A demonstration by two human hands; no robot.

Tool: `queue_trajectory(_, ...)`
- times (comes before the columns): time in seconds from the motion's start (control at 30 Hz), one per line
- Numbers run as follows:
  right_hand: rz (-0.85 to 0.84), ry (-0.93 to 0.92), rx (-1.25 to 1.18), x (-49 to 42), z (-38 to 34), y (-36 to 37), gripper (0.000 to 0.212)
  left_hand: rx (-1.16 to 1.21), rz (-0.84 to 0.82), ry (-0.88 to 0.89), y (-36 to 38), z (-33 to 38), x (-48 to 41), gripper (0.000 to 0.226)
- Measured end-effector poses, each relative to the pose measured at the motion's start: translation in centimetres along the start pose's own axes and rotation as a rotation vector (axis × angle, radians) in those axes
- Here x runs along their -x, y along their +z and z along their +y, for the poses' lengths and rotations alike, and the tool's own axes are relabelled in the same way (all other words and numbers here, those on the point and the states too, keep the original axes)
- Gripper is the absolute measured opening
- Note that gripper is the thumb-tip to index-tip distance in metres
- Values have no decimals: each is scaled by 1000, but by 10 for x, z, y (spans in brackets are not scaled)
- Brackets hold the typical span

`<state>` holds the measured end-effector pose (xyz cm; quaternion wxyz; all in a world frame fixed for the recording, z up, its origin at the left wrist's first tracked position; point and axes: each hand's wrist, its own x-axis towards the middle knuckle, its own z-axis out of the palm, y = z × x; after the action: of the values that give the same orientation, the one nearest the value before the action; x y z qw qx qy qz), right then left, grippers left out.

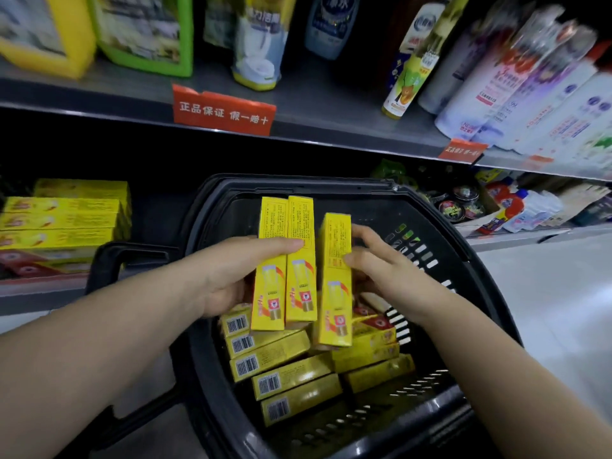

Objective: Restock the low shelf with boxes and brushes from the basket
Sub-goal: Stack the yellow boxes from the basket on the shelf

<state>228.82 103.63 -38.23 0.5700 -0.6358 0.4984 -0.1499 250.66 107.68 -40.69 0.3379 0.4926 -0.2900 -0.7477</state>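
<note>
A person's left hand [231,276] grips two boxes [301,286] above the basket [291,182], thumb laid across their fronts and fingers curled behind. The right hand [387,270] pinches a third box [334,293] by its edge, thumb on the front and fingers round the side. All three stand upright and side by side over the middle of the basket, the third just beside the pair and a little lower.

The boxes are long, narrow and bright yellow. Small print covers the upper half, and a pale tube-like picture and a red-and-white mark fill the lower half.

The basket is black plastic with slotted walls. Inside it, below the lifted three, lies a heap of the same yellow boxes [291,376], flat and overlapping, several showing barcodes on their end flaps.

Left of the basket, the low shelf [39,289] holds a stack [59,226] of yellow boxes lying on their sides. Right of the basket sit small dark tins [457,207] and packets, too blurred to tell apart. Above the basket, an upper shelf [314,104] carries bottles [496,77] and a red tag [223,111].
</note>
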Motion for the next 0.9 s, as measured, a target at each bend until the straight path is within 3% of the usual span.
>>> queue_trajectory(0.1,-78,-87,-41,-14,-31,32,56,-6,-25,34,-23,13,24,26)
queue_trajectory(0.33,-224,-122,-32,-58,-93,101,47,15,86,87,-99,27,85,41)
queue_trajectory(0.5,-267,-113,-32,-92,-115,143,26,13,258,45,-152,19,117,75)
queue_trajectory(0.6,-257,-77,-2,-116,-124,163,17,53,406,48,-187,16,130,56)
queue_trajectory(0.73,-93,-65,72,-146,-133,186,32,137,645,65,-225,2,133,33)
queue_trajectory(0.9,59,-167,300,-181,-129,211,31,200,871,60,-254,-20,123,34)
